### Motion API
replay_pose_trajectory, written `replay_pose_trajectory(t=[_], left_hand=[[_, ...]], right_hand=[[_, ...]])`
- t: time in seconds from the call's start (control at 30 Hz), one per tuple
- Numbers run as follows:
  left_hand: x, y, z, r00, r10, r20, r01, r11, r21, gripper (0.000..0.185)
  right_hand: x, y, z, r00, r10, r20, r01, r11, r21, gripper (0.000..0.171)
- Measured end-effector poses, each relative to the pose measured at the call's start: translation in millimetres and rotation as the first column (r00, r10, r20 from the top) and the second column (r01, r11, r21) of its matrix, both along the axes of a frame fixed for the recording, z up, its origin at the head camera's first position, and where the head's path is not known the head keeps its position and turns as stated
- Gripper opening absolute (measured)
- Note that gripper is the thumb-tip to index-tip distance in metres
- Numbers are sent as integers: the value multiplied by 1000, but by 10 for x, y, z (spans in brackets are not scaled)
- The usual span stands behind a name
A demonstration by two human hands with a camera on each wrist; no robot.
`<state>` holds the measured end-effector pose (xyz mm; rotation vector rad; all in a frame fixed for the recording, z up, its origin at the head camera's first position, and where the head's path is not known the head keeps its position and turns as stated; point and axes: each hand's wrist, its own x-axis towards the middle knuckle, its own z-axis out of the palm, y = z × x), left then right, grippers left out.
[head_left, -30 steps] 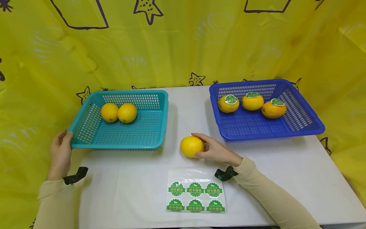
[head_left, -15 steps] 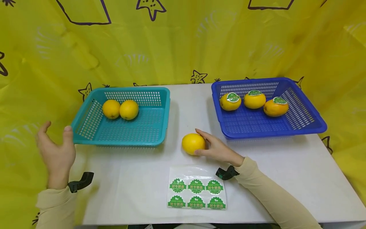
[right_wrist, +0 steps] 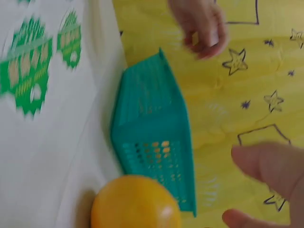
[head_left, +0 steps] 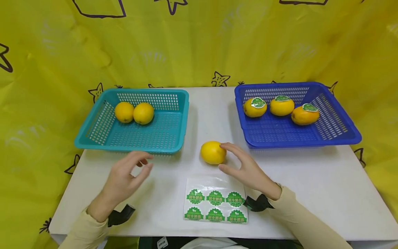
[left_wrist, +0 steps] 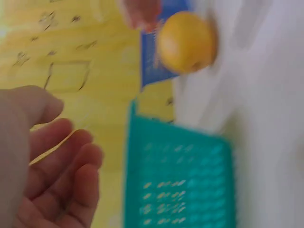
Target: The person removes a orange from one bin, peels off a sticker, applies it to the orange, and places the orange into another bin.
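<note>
Head view: your right hand (head_left: 248, 169) relaxed open, fingertips touching bare orange (head_left: 213, 152) on bench (head_left: 311, 180); left hand (head_left: 124, 178) loosely open, empty. Three labelled oranges in blue basket (head_left: 342, 138); two bare in teal basket (head_left: 93, 141); sticker sheet (head_left: 215, 206) near.
Left wrist view: fingers (left_wrist: 61, 180) relaxed, empty.
Right wrist view: orange (right_wrist: 135, 202) unlabelled, ungripped.

I see white rectangular tabletop (head_left: 311, 180), crinkled yellow fabric backdrop with purple star outlines (head_left: 199, 41) wrapping three sides, even light.

A round, unlabelled yellow-orange fruit (head_left: 212, 152) on the white table, between the teal and blue baskets.
</note>
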<state>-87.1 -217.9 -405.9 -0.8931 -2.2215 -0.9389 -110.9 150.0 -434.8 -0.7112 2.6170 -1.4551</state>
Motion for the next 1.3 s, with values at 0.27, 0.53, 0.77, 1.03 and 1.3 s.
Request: replay_pose_trajectory(t=[0.27, 0.53, 0.77, 1.03, 1.3], left_hand=[[30, 335, -350, 889, -25, 457, 130, 971, -199, 19], [-24, 561, -524, 695, 11, 719, 157, 973, -166, 15], [-38, 628, -631, 501, -106, 859, 219, 976, -8, 20], [-31, 659, -701, 293, -285, 913, 197, 952, 234, 27], [-8, 691, -710, 184, -427, 885, 123, 904, 410, 22]], right_hand=[[211, -139, 14, 998, 50, -47, -53, 997, -49, 34], [289, -351, -106, 970, 240, 47, -241, 970, 19, 34], [294, -449, -236, 951, 294, 99, -301, 951, 68, 34], [288, -489, -360, 962, 271, 28, -272, 958, 88, 28], [369, -494, -352, 976, 215, -21, -209, 964, 164, 28]])
